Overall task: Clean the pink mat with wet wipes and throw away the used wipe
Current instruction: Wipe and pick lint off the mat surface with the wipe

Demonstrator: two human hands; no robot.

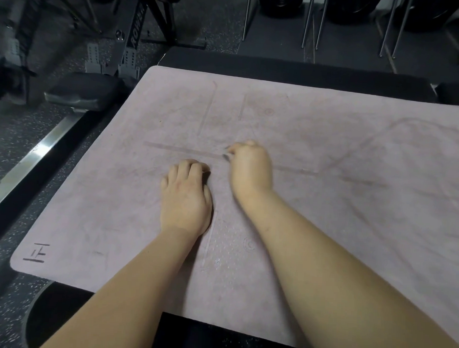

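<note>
pink mat lies flat across the middle and right of the frame. left hand rests on it near centre, fingers curled under, nothing showing in it. right hand just beside, fingers bunched and blurry, can't tell if it's pinching anything.

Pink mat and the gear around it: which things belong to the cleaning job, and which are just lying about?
Job: pink mat, left hand, right hand; no wipe in sight.
Lying about: rowing machine, black mat underneath, metal rail, seat pad.
</note>
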